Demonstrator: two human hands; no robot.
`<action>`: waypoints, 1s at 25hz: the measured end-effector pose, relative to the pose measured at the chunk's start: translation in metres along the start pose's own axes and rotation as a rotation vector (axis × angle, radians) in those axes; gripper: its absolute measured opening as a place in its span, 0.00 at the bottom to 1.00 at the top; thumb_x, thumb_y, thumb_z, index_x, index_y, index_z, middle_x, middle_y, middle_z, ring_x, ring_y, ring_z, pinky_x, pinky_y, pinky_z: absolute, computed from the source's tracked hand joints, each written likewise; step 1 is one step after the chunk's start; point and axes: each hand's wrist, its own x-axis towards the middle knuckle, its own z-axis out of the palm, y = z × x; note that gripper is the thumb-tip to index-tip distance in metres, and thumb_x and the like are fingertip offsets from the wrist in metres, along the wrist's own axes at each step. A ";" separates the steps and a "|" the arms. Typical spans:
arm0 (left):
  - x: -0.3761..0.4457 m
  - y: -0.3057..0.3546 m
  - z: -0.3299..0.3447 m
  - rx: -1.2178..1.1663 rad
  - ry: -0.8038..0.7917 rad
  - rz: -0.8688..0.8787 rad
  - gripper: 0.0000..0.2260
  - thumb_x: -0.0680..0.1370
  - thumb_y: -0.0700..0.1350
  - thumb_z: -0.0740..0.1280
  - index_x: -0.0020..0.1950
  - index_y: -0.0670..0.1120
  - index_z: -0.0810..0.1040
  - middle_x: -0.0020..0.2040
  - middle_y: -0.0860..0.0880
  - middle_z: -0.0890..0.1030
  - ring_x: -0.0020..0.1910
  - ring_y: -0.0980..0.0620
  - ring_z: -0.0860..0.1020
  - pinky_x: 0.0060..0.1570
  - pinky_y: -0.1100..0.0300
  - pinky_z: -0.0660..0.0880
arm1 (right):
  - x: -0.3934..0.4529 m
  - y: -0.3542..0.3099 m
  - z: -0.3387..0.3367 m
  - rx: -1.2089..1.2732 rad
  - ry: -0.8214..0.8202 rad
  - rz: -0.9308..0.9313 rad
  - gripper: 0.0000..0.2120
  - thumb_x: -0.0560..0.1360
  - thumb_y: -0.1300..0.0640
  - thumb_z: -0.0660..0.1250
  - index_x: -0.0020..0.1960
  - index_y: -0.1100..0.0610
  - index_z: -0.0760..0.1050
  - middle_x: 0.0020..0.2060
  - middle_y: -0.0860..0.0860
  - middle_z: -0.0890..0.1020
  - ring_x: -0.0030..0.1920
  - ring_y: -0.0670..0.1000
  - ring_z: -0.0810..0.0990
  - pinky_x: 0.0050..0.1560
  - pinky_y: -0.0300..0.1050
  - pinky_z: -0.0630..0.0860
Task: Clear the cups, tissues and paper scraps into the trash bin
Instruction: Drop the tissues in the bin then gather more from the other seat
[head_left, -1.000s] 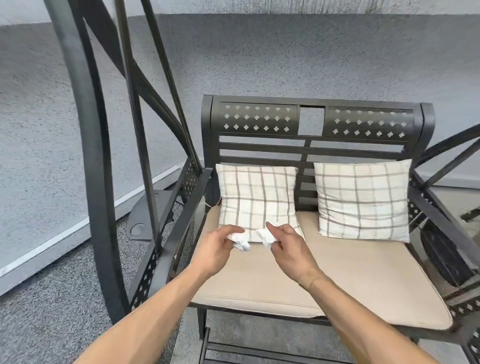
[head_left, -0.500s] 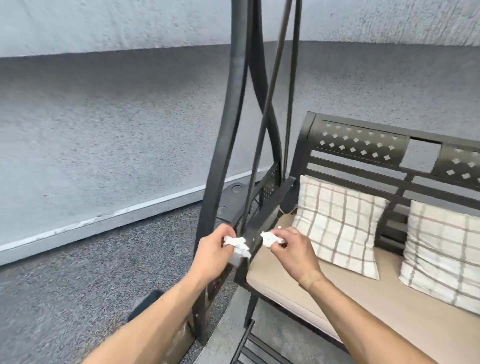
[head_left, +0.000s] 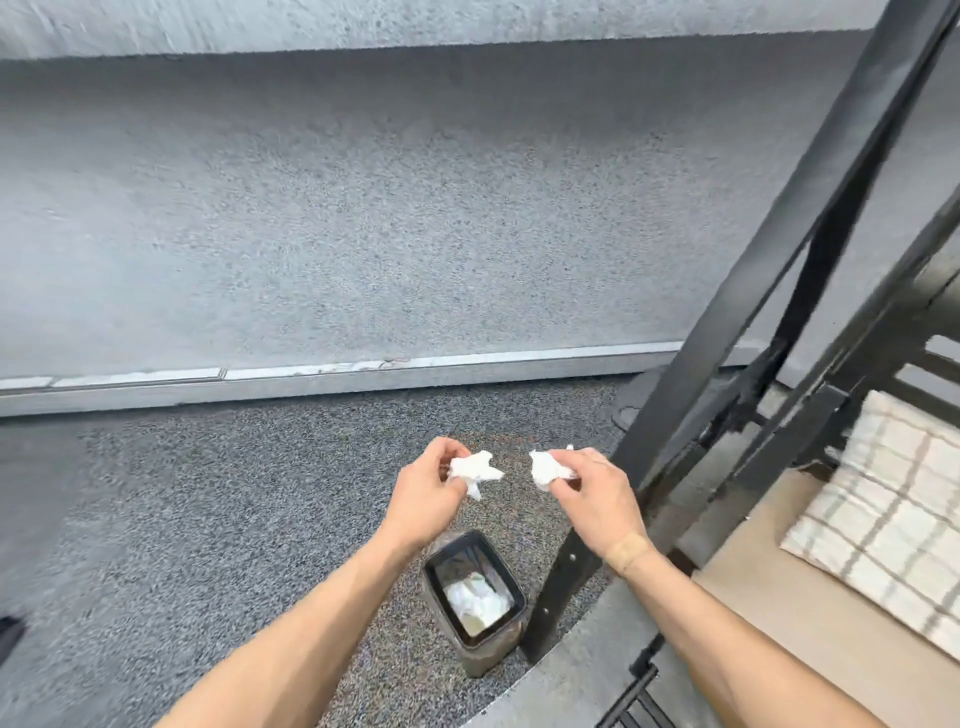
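I have 2 crumpled tissues pinched in my fingers: 1 in my left hand (head_left: 423, 491), the left tissue (head_left: 475, 469), and 1 in my right hand (head_left: 597, 496), the right tissue (head_left: 549, 467). Both hang above and beyond the trash bin (head_left: 457, 626) on the floor, which already holds white paper. Dropping these 2 remains. I can't see any cups, and most of the swing seat (head_left: 779, 613) is cut off.

Open trash bin (head_left: 511, 584) mouth; swing frame post (head_left: 779, 312) just right.

Two crumpled white tissues, one (head_left: 475, 468) left, one (head_left: 550, 469) right, held above an open dark trash bin (head_left: 470, 647) holding white paper.
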 end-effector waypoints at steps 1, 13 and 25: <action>0.010 -0.012 -0.011 -0.012 -0.011 -0.012 0.16 0.75 0.34 0.66 0.50 0.57 0.75 0.53 0.55 0.82 0.45 0.51 0.82 0.39 0.55 0.79 | 0.007 -0.007 0.014 0.003 0.001 0.012 0.17 0.74 0.55 0.66 0.62 0.51 0.78 0.53 0.48 0.79 0.51 0.46 0.76 0.54 0.40 0.69; 0.086 -0.148 0.001 0.027 -0.090 -0.215 0.14 0.78 0.35 0.63 0.54 0.54 0.74 0.56 0.54 0.80 0.32 0.61 0.79 0.23 0.70 0.70 | 0.056 0.026 0.141 -0.011 -0.081 0.236 0.18 0.76 0.57 0.65 0.65 0.53 0.76 0.54 0.49 0.79 0.46 0.45 0.76 0.52 0.39 0.68; 0.127 -0.373 0.151 0.107 -0.071 -0.519 0.13 0.79 0.36 0.63 0.55 0.55 0.72 0.52 0.53 0.81 0.37 0.55 0.81 0.29 0.58 0.79 | 0.070 0.217 0.354 -0.085 -0.364 0.543 0.18 0.74 0.53 0.65 0.63 0.45 0.77 0.48 0.49 0.85 0.39 0.49 0.81 0.43 0.41 0.75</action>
